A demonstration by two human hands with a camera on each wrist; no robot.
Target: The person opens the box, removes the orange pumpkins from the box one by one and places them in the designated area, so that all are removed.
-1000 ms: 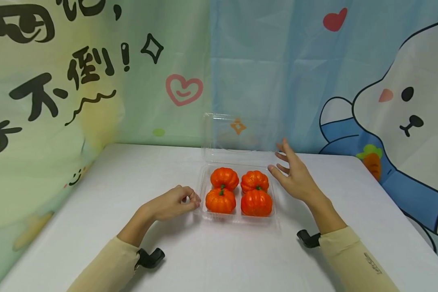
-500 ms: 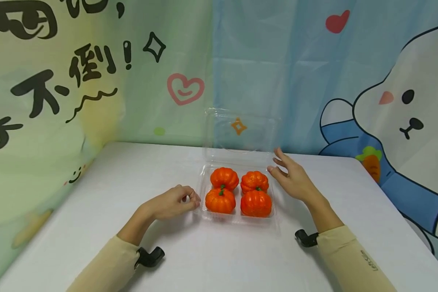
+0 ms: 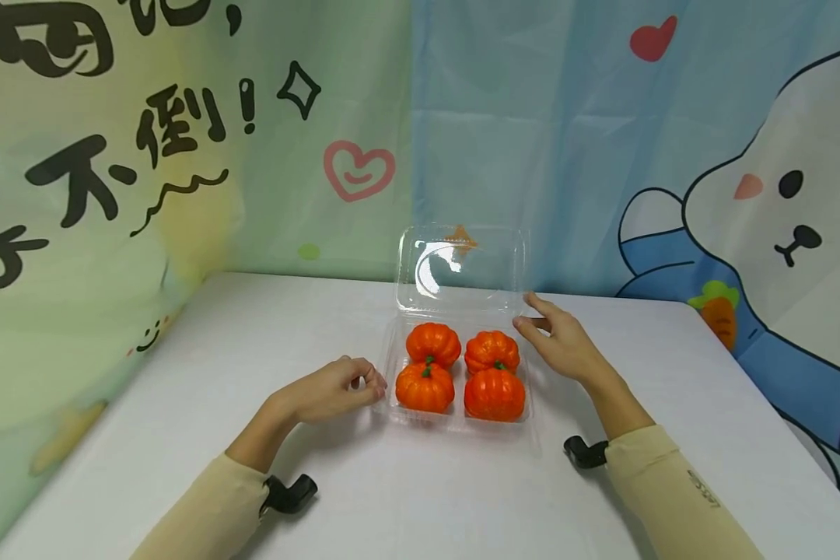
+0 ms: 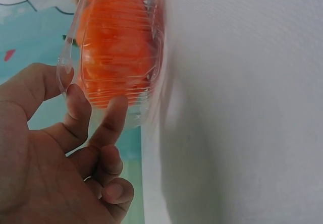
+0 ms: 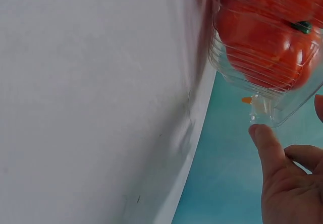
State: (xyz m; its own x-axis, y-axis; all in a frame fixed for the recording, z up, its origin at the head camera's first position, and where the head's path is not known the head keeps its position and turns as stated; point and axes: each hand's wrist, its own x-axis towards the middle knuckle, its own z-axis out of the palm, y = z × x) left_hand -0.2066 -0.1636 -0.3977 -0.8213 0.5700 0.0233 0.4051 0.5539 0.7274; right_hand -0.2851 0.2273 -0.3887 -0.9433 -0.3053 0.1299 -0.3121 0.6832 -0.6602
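Pumpkins [image 3: 460, 372], four of them and orange with green stems, are seen packed two by two in a clear plastic clamshell box [image 3: 462, 416] on the white table [image 3: 252, 373], a little beyond the middle between the two arms. The box's transparent lid [image 3: 460, 268] stands raised at the back, and its edges are hard to trace against the backdrop [image 3: 182, 155]; only a glare patch and a faint outline mark it. In both wrist views the pumpkins are cut off by the frame and blurred behind ribbed plastic, so single fruits cannot be told apart there. The left hand [image 3: 336, 389] is held at the box's left rim with fingers curled; in the left wrist view the rim appears pinched between thumb and forefinger, though the clear plastic makes the contact hard to judge. The right hand [image 3: 560, 342] is held with fingers loosely extended at the box's far right corner, gripping nothing; in the right wrist view a fingertip [image 5: 260, 132] is seen just at the corner tab, and whether it touches cannot be told. Large black Chinese characters are printed on the backdrop, partly cut off at the left edge; "不倒!" can be read. Small dark lettering on the right sleeve [image 3: 672, 498] is too small to read.
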